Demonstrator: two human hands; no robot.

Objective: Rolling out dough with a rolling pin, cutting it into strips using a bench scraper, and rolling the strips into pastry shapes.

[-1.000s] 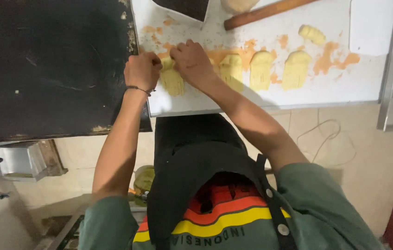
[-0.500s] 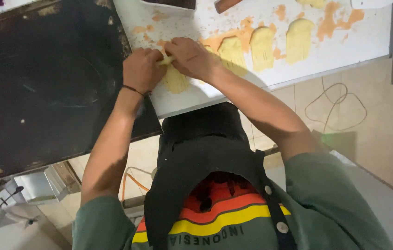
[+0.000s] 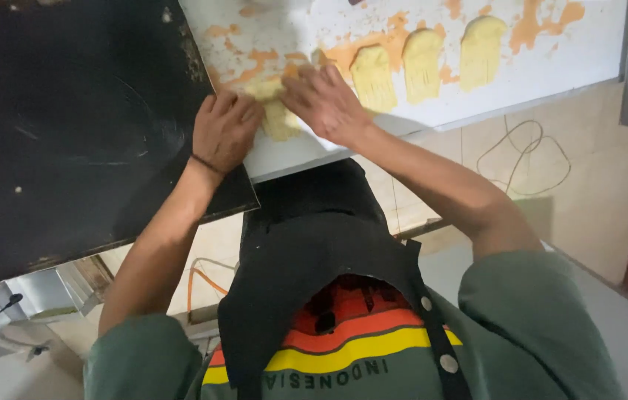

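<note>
Looking down from the head camera, the nearest thing in view is the person's own chest, where a black apron (image 3: 314, 281) is hanging over a green shirt with red and yellow stripes. Both bare forearms are reaching forward from there to the near edge of the white worktop (image 3: 418, 118).

At that near edge, close to the worktop's left corner, the left hand (image 3: 225, 130) is lying palm down with its fingers curled, a thin dark band sitting at the wrist. Its grip is pressing on the left end of a pale yellow dough piece (image 3: 277, 118); the fingers are not closing around it. The right hand (image 3: 329, 104) is resting flat and spread on the right side of the same piece, fingers extended, also pressing rather than clasping.

Lying just beside the hands to the left is a large black tray (image 3: 69, 126), overlapping the worktop's left edge.

Farther along the worktop, toward its right side, three more flattened dough pieces (image 3: 421, 63) are sitting in a row, with orange smears (image 3: 529, 22) spreading around them toward the far edge.
</note>
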